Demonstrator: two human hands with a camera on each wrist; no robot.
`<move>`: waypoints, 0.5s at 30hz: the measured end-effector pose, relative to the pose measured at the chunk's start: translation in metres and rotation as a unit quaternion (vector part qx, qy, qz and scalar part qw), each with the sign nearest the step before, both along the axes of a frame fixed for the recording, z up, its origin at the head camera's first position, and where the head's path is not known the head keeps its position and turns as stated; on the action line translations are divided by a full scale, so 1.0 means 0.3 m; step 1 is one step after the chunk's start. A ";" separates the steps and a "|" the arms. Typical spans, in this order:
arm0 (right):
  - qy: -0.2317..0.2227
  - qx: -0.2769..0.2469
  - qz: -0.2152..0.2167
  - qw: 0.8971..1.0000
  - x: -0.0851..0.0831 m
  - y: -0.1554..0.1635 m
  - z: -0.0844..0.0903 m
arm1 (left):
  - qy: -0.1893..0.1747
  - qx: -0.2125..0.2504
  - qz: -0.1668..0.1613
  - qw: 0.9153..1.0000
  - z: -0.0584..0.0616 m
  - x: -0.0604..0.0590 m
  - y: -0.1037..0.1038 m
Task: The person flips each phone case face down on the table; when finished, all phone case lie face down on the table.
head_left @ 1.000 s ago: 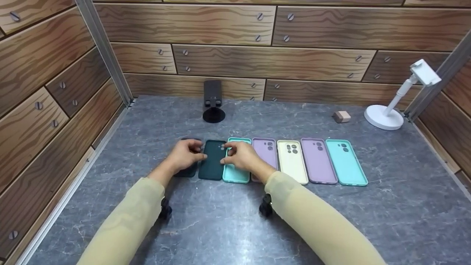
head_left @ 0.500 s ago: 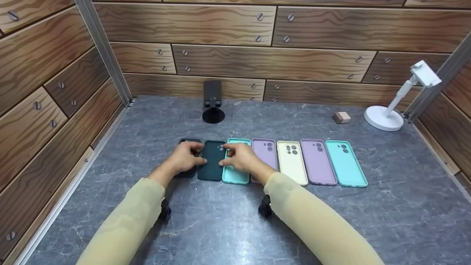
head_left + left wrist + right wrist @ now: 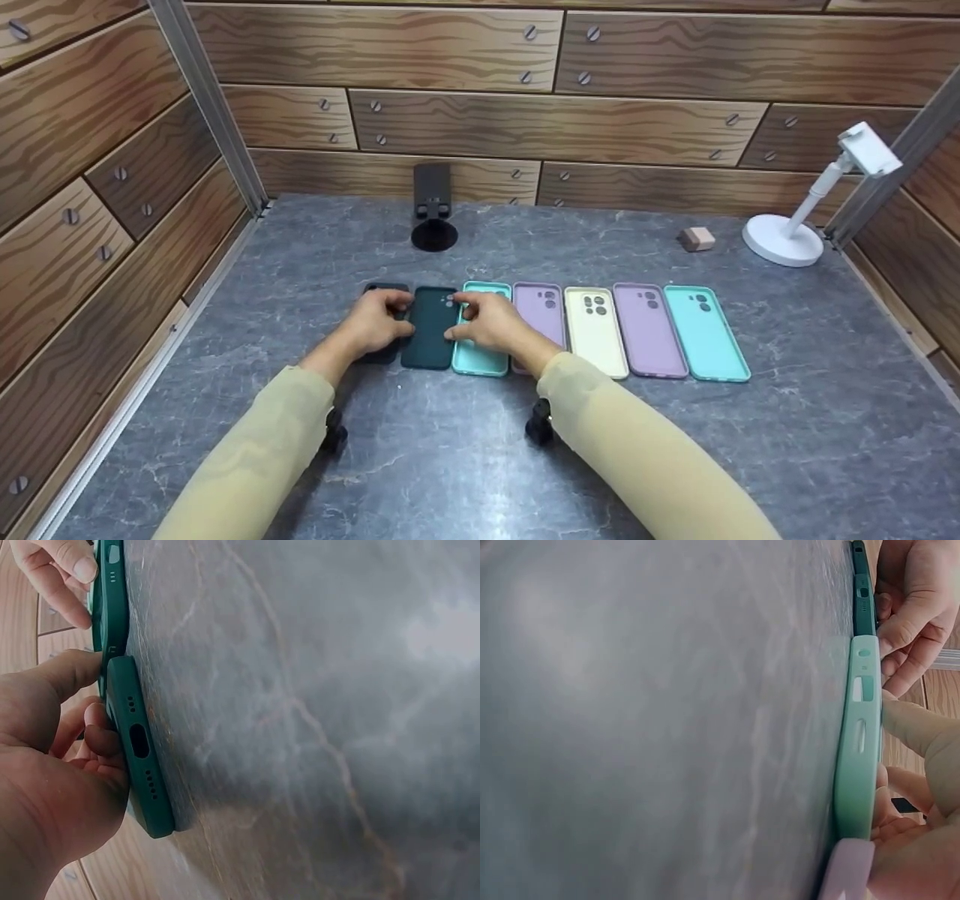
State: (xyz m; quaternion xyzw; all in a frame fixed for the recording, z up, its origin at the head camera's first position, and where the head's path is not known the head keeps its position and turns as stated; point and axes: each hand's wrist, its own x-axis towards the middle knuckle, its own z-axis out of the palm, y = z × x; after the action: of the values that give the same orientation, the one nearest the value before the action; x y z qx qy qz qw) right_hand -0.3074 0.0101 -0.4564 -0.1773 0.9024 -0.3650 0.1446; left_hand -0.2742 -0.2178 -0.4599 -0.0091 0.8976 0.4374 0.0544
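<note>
Grey marbled desk [image 3: 600, 465] carries a row of phone cases; left hand [image 3: 373, 328] and right hand [image 3: 491, 324] each pinch the flat-lying dark green silicone phone case [image 3: 430, 330], second from left.

Staged recording booth / demo cell, not real home or shop. Walls [image 3: 450, 45] on three sides = printed cartoon wood-plank pattern w/ drawn screw heads, flat, no real boards. Alu profile posts [image 3: 206, 105] at back corners, frame-style build. Tabletop [image 3: 465, 465] = grey marble-look sheet, fills whole cell. Props laid out neat: row of phone cases [image 3: 592, 330] in several colours, side by side. Black phone stand [image 3: 434, 206] at back wall, white stand [image 3: 806, 210] in right corner, small tan block [image 3: 697, 238] nearby.
</note>
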 end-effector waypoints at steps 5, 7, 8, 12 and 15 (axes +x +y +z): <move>-0.001 0.004 0.003 1.000 0.001 -0.002 0.002 | 0.000 0.006 0.002 1.000 0.006 0.001 -0.002; 0.002 0.006 0.005 1.000 0.000 -0.001 0.002 | 0.001 0.012 -0.003 1.000 0.013 0.000 -0.004; 0.004 0.007 0.006 1.000 -0.001 0.000 0.001 | 0.002 0.016 -0.006 1.000 0.016 0.000 -0.005; 0.011 0.008 0.013 1.000 -0.001 0.001 -0.002 | 0.004 0.025 -0.014 1.000 0.031 0.002 -0.007; 0.018 0.006 0.018 1.000 0.001 -0.002 -0.004 | 0.003 0.024 -0.013 1.000 0.039 0.005 -0.006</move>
State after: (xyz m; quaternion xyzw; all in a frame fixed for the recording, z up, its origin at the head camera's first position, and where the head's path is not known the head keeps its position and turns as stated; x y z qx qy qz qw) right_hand -0.3071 0.0094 -0.4577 -0.1996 0.9035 -0.3540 0.1362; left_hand -0.2728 -0.2196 -0.4482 0.0056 0.8873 0.4576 0.0578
